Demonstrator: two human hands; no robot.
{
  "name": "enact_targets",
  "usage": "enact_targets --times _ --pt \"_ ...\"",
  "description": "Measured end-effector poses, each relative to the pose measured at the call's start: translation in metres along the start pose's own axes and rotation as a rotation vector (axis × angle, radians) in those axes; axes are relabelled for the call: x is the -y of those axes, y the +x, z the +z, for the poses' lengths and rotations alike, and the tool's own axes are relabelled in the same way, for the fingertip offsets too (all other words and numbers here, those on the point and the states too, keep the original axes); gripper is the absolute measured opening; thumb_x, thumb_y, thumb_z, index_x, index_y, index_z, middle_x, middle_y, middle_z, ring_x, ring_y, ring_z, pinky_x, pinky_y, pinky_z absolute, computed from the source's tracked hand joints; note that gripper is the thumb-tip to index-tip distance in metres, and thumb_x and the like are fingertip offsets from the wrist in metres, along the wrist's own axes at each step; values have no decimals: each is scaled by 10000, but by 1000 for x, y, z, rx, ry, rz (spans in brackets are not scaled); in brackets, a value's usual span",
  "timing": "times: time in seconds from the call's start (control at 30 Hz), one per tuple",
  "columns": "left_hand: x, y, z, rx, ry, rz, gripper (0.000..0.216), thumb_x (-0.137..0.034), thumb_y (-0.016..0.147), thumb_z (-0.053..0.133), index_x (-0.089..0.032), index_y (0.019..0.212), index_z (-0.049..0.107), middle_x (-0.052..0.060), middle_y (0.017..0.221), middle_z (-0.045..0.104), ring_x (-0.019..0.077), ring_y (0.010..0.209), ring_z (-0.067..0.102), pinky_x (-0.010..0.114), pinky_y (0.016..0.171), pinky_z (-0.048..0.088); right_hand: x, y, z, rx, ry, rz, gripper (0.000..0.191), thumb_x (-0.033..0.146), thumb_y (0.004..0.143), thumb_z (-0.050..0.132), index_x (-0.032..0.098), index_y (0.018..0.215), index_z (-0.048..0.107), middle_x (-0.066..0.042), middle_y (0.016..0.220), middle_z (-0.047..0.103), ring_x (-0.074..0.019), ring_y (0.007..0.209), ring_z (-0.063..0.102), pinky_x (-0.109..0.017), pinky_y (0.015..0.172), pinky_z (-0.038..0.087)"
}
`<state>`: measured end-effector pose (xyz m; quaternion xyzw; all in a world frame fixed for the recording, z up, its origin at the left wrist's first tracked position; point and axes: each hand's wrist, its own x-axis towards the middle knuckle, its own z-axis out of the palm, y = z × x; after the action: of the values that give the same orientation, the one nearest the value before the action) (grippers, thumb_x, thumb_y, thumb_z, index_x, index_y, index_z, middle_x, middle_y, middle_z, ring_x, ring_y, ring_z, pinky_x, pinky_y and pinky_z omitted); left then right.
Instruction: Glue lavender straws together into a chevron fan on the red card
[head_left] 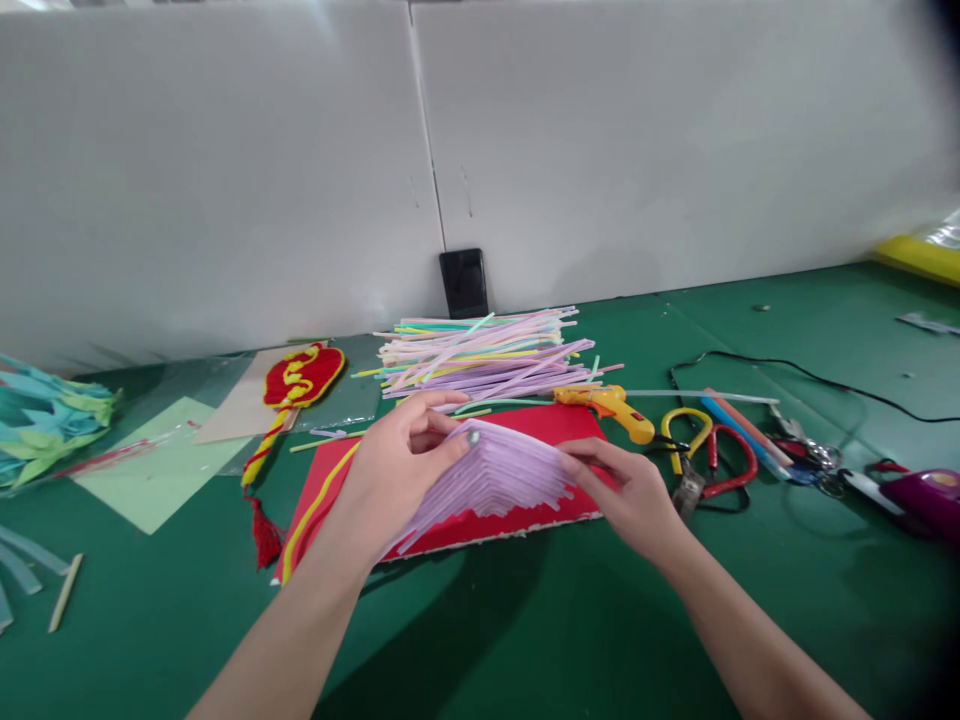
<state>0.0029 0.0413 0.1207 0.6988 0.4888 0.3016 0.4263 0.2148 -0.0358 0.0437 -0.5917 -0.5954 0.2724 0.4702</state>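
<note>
A lilac panel (499, 465) of pipe cleaners, bent in V shapes and laid side by side, is held up above a red board (577, 430). My left hand (405, 460) pinches its left upper part between thumb and fingers. At the panel's right edge, my right hand (622, 485) grips with thumb and forefinger. Behind the board lies a heap of pastel pipe cleaners (480, 350). A yellow pipe cleaner (315, 510) runs along the board's left side, partly hidden by my left arm.
An orange glue gun (611, 400) lies right of the heap, near scissors with red handles (739, 470). A red and yellow tasselled ornament (296, 385) and green paper (161, 465) are at left. A black phone (464, 283) leans on the white partition (637, 150).
</note>
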Motion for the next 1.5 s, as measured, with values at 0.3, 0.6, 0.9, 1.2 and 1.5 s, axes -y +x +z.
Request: enact_targets --times 0.3,0.6,0.9,1.2,1.5 --pt "-1 -1 -1 -26 -29 7 277 -282 771 637 -250 1045 620 -23 758 642 141 714 630 239 676 506 -2 -1 -5 -53 48 2 213 370 855 555 202 867 685 -36 849 705 -173 803 644 -252 724 520" --pt "-3 -1 -1 -63 -15 10 293 -264 755 644 -238 1047 625 -21 731 649 145 685 636 240 646 509 -3 0 -4 -53 52 1 226 386 839 569 189 838 679 -53 811 694 -187 781 639 -289 716 529" --pt "-5 -1 0 -61 -35 3 281 -228 759 644 -241 1039 622 -29 725 638 140 699 636 234 661 506 -3 0 -4 -44 70 1 193 360 845 570 195 831 670 -38 805 684 -168 773 629 -275 718 523" --pt "3 1 -1 -64 -53 21 242 -276 766 652 -250 1006 631 -27 749 648 139 725 633 235 679 500 -5 2 -2 23 67 33 235 419 810 603 190 800 660 -19 733 656 -154 685 605 -253 643 495" --pt "4 2 -1 -48 -66 13 271 -245 752 652 -244 1021 624 -29 757 643 140 725 632 225 654 489 -5 2 -1 4 83 54 247 415 815 598 179 750 632 -2 674 627 -134 636 590 -227 595 478"
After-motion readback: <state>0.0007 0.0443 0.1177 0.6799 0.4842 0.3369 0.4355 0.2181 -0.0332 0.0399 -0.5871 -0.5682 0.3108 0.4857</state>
